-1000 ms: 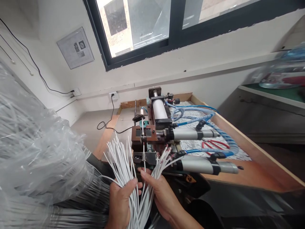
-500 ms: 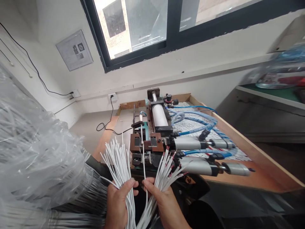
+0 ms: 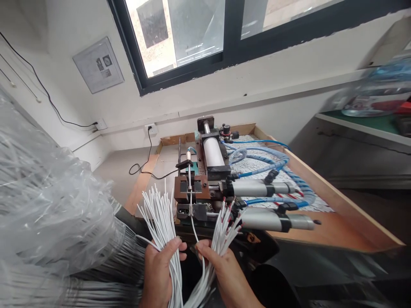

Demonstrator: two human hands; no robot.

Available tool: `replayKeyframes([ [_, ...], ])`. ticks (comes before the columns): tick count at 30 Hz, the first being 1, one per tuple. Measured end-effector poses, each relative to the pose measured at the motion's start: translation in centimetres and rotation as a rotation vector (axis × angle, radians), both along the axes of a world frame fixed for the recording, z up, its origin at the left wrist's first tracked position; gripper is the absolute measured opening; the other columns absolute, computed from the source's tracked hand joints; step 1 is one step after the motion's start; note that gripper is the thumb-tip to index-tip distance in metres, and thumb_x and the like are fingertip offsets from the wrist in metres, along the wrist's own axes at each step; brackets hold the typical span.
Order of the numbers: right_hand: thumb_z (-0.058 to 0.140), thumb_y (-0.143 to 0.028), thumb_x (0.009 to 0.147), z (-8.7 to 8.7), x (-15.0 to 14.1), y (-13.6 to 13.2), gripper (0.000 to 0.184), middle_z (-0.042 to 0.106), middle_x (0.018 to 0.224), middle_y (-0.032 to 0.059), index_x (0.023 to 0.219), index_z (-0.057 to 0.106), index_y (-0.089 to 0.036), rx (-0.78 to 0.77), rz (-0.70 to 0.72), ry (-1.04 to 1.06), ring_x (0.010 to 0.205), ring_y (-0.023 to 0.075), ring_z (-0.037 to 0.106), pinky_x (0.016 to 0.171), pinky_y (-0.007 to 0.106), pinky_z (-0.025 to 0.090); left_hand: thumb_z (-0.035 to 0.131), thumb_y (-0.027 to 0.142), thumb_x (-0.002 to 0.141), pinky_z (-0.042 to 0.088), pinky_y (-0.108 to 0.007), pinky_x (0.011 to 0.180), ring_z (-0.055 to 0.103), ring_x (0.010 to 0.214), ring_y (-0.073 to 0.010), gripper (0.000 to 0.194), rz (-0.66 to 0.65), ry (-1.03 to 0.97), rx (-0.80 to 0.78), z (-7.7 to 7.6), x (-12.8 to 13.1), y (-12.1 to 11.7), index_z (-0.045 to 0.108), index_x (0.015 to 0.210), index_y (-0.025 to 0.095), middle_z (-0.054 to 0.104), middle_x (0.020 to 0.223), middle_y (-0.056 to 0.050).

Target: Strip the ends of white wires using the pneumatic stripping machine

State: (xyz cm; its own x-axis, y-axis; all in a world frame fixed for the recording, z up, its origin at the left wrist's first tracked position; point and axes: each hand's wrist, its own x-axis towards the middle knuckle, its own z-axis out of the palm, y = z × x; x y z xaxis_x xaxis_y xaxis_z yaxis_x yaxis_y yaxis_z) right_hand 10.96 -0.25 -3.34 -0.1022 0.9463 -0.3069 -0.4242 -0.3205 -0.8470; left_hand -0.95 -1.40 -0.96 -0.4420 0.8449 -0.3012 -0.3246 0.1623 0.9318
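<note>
My left hand (image 3: 163, 265) is closed round a bundle of white cables (image 3: 159, 214) whose ends fan upward. In my right hand (image 3: 221, 269) is a second bundle of white cables (image 3: 221, 231), with red tips showing at several ends. The right thumb and finger also pinch one single cable (image 3: 194, 226), which runs up into the jaws of a pneumatic wire stripping machine (image 3: 192, 188). Those jaws have come together on the cable, so its far end is hidden. The lower part of both bundles drops out of view.
Air cylinders (image 3: 263, 188) and blue hoses (image 3: 276, 164) fill the machine's right side. A wooden-edged tray (image 3: 340, 201) surrounds it. Cable bundles under clear plastic (image 3: 58, 205) stand at the left. A green shelf (image 3: 369, 124) holds a large plastic bottle (image 3: 372, 98).
The machine's jaws have closed leftward onto the single cable, and the cylinder rods at the right have drawn in. My right hand has shifted slightly right; the cable now bends more.
</note>
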Motion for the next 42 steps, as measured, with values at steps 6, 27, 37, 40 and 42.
replayKeyframes([
  [6,0.069,-0.035,0.058,-0.1,0.3,-0.4,0.021,0.058,0.059,0.0018,0.066,0.069,-0.016,0.042,-0.015,-0.018,0.061,0.0165,0.047,0.062,0.028,0.037,0.071,0.022,0.055,0.047,-0.026,0.048,0.059,0.049,-0.0153,0.021,0.021,-0.026,0.026,0.1,0.2,-0.3,0.061,0.070,0.011,0.061,0.053,-0.001],
  [27,0.064,-0.038,0.063,-1.0,0.4,0.1,0.023,0.047,0.053,-0.0013,0.064,0.066,-0.015,0.081,-0.002,-0.052,0.057,0.0141,0.039,0.058,0.026,0.031,0.068,0.020,0.058,0.034,-0.020,0.040,0.042,0.037,-0.0067,0.015,-0.062,-0.055,0.142,0.1,0.0,0.0,0.059,0.067,0.013,0.048,0.037,0.006],
  [37,0.064,-0.042,0.062,-2.9,3.0,-2.3,0.027,0.049,0.057,0.0006,0.067,0.067,-0.016,0.120,0.346,-0.079,0.060,0.0149,0.041,0.061,0.028,0.030,0.068,0.020,0.057,0.035,-0.018,0.038,0.059,0.059,-0.0138,0.021,-0.074,-0.062,0.171,1.8,-0.5,-0.4,0.064,0.076,0.011,0.067,0.077,-0.008],
  [40,0.067,-0.041,0.059,-3.2,3.6,-3.3,0.027,0.049,0.055,0.0001,0.064,0.067,-0.014,0.085,0.445,-0.027,0.056,0.0127,0.040,0.058,0.026,0.029,0.068,0.017,0.057,0.034,-0.018,0.038,0.058,0.055,-0.0124,0.015,-0.083,-0.064,0.241,2.0,-0.5,-1.1,0.062,0.070,0.013,0.065,0.062,-0.003],
  [42,0.068,-0.039,0.058,-3.5,3.8,-4.0,0.027,0.049,0.053,-0.0003,0.063,0.068,-0.013,0.078,0.493,0.022,0.054,0.0114,0.039,0.056,0.025,0.028,0.069,0.016,0.056,0.035,-0.018,0.038,0.058,0.052,-0.0124,0.015,-0.083,-0.068,0.255,2.1,-0.5,-1.7,0.060,0.068,0.014,0.063,0.054,-0.001],
])
